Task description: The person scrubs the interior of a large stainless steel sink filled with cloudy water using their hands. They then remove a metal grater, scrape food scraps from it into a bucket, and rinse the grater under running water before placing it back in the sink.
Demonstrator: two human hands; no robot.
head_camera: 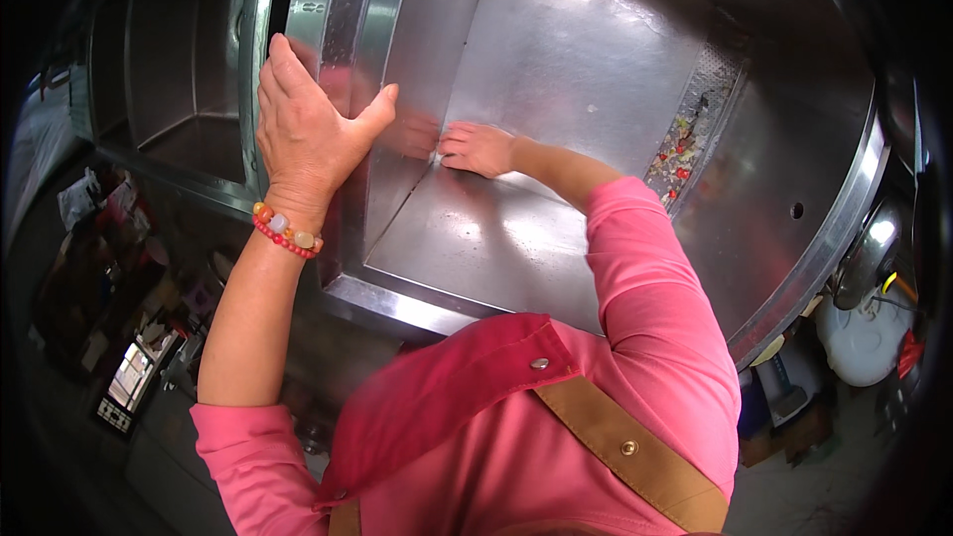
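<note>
A stainless steel basin (pixel 566 67) with a bare sloped metal floor lies before me. My left hand (pixel 301 112) is at the basin's left rim (pixel 346 30), thumb apart from the fingers and nothing in it. Whether the palm bears on the metal cannot be told. Inside the basin, my right hand (pixel 476 149) reaches palm down to where the floor meets the left wall (pixel 417 112). Its fingers are slightly apart at that seam, and I see nothing held; the palm is hidden. A perforated strainer strip (pixel 718 67) holds food scraps (pixel 679 152), some red.
Another steel basin (pixel 186 89) adjoins on the left. The near rim (pixel 417 309) runs before my waist, and a curved rim (pixel 856 171) bounds the right side. Beyond it are a rounded metal vessel (pixel 867 253) and a whitish container (pixel 864 339). Assorted items clutter the lower left.
</note>
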